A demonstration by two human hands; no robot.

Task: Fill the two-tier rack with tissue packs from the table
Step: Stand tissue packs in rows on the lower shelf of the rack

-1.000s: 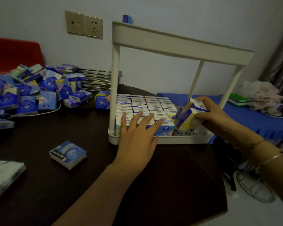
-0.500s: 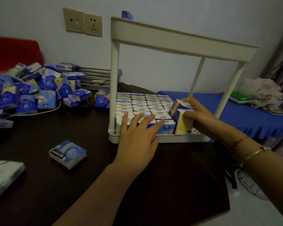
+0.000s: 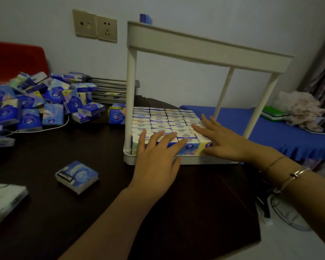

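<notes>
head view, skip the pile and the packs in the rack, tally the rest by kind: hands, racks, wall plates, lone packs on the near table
hands: 2, left hand, right hand
white plastic two-tier rack: 1
beige wall plates: 2, switch plate, socket plate
lone tissue packs: 2, blue starry pack, white-green pack
total: 7

My hands on the packed lower tier

My left hand and right hand lie flat on the tissue packs filling the rack.
</notes>
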